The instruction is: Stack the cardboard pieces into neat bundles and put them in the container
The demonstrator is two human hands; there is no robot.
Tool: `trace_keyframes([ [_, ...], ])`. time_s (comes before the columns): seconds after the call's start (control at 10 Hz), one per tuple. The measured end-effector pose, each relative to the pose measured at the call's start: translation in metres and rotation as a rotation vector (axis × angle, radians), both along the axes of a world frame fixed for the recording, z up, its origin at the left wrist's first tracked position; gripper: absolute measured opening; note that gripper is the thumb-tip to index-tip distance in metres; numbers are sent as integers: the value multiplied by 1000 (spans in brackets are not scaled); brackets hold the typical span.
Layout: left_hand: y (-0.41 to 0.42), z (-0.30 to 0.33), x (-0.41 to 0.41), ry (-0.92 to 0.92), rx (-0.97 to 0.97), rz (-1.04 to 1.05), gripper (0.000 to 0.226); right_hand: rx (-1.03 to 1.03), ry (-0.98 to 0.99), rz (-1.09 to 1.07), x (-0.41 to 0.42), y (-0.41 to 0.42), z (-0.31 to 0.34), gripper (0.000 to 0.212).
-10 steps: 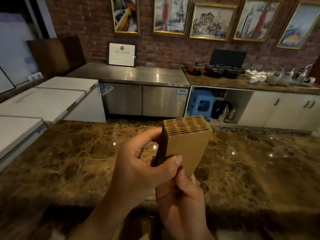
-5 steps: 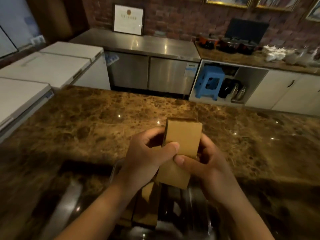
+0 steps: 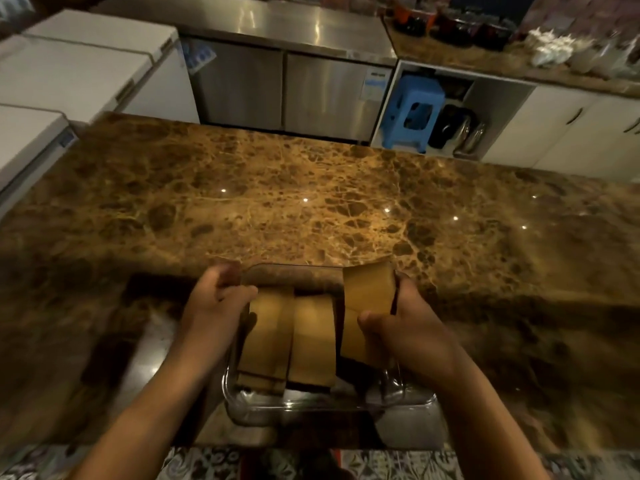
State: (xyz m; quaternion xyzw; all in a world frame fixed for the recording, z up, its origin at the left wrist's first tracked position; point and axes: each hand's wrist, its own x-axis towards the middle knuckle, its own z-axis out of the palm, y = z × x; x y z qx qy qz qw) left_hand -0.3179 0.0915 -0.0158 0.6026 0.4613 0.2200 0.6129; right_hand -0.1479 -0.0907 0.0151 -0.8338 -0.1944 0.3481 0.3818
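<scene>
A clear glass container [image 3: 311,410] sits at the near edge of the brown marble counter [image 3: 311,209]. Two cardboard bundles lie inside it side by side: one at the left [image 3: 268,334], one in the middle [image 3: 311,341]. My right hand [image 3: 408,334] grips a third cardboard bundle [image 3: 367,306] at the right side of the container, its top end sticking up above the rim. My left hand [image 3: 214,306] rests at the container's left rim, fingers curled against the left bundle.
Past the counter stand steel cabinets [image 3: 284,84], white chest freezers [image 3: 69,71] at the left and a blue stool [image 3: 412,109] in an open shelf. Pots and white cups crowd the far right worktop [image 3: 519,53]. Patterned floor shows below the counter's near edge.
The view tipped down. The bundle that both hands held upright in front of me has gone down to the container's right side in my right hand; my left hand let go and moved left.
</scene>
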Motion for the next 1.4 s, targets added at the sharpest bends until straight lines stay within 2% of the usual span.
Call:
trace_keyframes([
  [0.1,-2,-15,-9,-2,-134,-54,50,-108,10,8,-5,-3,-3,71],
  [0.2,-6,-25,-14,-58,-250,-59,28,-264,-4,38,-10,2,-9,58],
  [0.3,-6,-30,-16,-83,-275,-67,25,-378,-25,94,-14,15,-17,58],
  [0.5,-1,-34,-18,-92,-254,-109,31,-367,17,-1,-13,17,-28,67],
  [0.6,1,-35,-18,-100,-248,-107,38,-305,85,-52,-16,16,-29,52],
  [0.7,4,-35,-17,-140,-255,-140,26,-215,158,-77,-18,16,-26,46],
  [0.8,4,-33,-16,-150,-235,-199,27,-155,182,-76,-20,16,-25,41],
  [0.9,4,-32,-16,-150,-234,-197,26,-153,183,-80,-19,15,-24,47],
  [1.0,4,-27,-17,-124,-203,-187,26,-174,34,-34,-21,16,-28,62],
  [1.1,4,-17,-14,-56,-91,-222,19,-208,-356,46,-25,20,-26,74],
  [1.2,6,0,-4,8,171,-207,23,-155,-581,83,-23,27,-12,87],
  [1.3,16,33,12,76,379,-208,75,-103,-679,130,-10,41,12,95],
  [1.4,24,72,29,84,627,-164,88,-93,-888,167,7,55,40,101],
])
